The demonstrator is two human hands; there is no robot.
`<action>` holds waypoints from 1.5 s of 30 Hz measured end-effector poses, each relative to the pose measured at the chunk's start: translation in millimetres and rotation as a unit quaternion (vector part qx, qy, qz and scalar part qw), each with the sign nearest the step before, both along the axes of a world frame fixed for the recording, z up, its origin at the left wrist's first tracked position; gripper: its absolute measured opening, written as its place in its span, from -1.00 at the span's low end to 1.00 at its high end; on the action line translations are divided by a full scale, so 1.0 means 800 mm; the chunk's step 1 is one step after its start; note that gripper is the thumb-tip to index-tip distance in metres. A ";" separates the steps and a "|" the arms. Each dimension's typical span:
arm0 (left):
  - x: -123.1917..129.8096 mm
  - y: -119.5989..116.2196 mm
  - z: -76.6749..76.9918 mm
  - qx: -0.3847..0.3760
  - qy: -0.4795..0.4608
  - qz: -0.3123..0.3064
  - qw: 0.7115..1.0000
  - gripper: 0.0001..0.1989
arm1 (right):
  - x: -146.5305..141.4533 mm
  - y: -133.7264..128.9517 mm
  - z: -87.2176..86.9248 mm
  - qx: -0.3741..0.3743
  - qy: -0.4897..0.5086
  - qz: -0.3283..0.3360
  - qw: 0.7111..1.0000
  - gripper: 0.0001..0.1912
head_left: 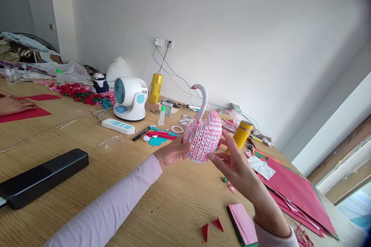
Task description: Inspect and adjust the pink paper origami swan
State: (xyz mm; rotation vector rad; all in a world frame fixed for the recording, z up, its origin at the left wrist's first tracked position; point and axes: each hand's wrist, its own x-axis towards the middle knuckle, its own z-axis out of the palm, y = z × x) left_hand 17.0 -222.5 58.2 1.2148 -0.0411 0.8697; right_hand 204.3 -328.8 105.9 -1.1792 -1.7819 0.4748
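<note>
A pink and white folded-paper swan [203,141] with a curved white neck and a red beak is held up over the wooden table. My left hand [172,150] grips its left side, the fingers partly hidden behind the body. On the other side, my right hand [232,160] holds the swan's lower right, thumb near the base and fingers bent around the back. Below, two red folded paper triangles [205,232] lie beside a stack of pink and green paper slips [242,224].
A white fan [130,98], a power strip [118,126] and a glue bottle [161,116] stand behind. A yellow thermos [242,135] and large red paper sheets [298,189] are at right. A black bar-shaped object [46,177] lies left. Another person's hand [16,104] rests on red paper.
</note>
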 end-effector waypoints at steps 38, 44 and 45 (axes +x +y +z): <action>0.065 -0.039 -0.021 0.081 0.004 0.199 0.977 -0.01 | 0.035 0.021 -0.009 -0.075 0.076 0.118 0.987 -0.35; 0.065 -0.037 -0.021 0.093 0.013 0.159 0.983 -0.07 | 0.047 0.026 -0.014 -0.083 0.086 0.126 0.985 -0.26; 0.065 -0.037 -0.020 0.095 0.017 0.151 0.984 -0.09 | 0.049 0.027 -0.015 -0.088 0.095 0.134 0.982 -0.27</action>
